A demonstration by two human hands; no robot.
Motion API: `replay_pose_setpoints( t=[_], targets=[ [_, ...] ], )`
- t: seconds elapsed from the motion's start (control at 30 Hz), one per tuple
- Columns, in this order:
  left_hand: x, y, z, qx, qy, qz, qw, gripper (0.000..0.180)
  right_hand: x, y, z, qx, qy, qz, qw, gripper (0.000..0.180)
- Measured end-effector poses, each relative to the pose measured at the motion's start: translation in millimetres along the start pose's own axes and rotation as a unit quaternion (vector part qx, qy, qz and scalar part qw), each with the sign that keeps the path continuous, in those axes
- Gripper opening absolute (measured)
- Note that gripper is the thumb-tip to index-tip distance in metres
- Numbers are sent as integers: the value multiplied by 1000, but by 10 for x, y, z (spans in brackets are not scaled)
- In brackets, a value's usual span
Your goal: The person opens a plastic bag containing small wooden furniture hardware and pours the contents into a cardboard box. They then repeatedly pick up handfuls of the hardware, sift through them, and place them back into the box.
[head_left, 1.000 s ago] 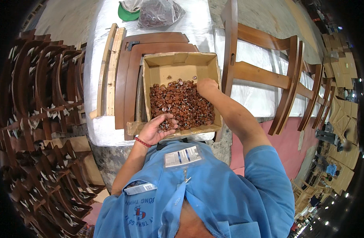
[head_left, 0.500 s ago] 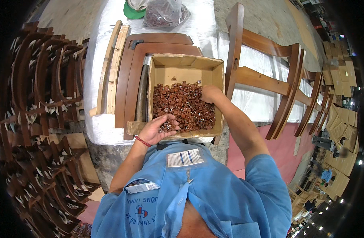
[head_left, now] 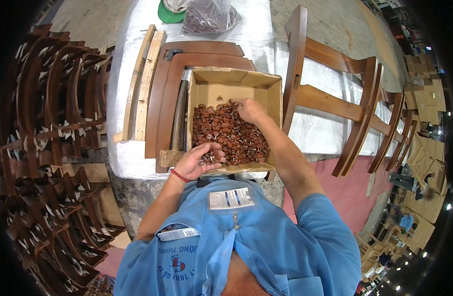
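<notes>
An open cardboard box (head_left: 273,91) on the white-covered table holds a heap of small round brown glides with nails (head_left: 231,140). My left hand (head_left: 199,160) is cupped palm up at the box's near left corner, with several of these brown pieces in it. My right hand (head_left: 248,111) reaches into the box from the right and its fingertips pinch at pieces near the top of the heap. A red bracelet is on my left wrist.
Curved dark wooden chair parts (head_left: 174,98) and pale wooden slats (head_left: 140,81) lie left of the box. A brown chair frame (head_left: 335,103) stands at the right. Stacks of curved chair backs (head_left: 48,123) fill the left side. A clear bag of brown pieces (head_left: 209,15) lies at the table's far end.
My right hand has moved from the box's right side toward the far middle of the heap. My left hand stays cupped at the near corner.
</notes>
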State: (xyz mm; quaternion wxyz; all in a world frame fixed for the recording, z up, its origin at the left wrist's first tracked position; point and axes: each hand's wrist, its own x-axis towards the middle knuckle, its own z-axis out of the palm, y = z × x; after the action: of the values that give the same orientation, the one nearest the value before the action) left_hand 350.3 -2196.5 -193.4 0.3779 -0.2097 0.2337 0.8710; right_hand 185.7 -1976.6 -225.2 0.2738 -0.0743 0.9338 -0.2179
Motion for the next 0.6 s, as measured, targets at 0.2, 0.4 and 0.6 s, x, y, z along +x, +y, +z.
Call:
replay_pose_setpoints(
  t=[0.2,0.4,0.6],
  targets=[
    [1,-3,-2,5,6,-3,1000,30,-16,124,-3,1,56,-8,998,35],
    [12,-12,-26,7,6,-6,1000,31,69,110,13,75,119,61,988,32],
    [11,-7,-24,4,3,-9,1000,31,362,-151,78,97,202,73,972,35]
  ],
)
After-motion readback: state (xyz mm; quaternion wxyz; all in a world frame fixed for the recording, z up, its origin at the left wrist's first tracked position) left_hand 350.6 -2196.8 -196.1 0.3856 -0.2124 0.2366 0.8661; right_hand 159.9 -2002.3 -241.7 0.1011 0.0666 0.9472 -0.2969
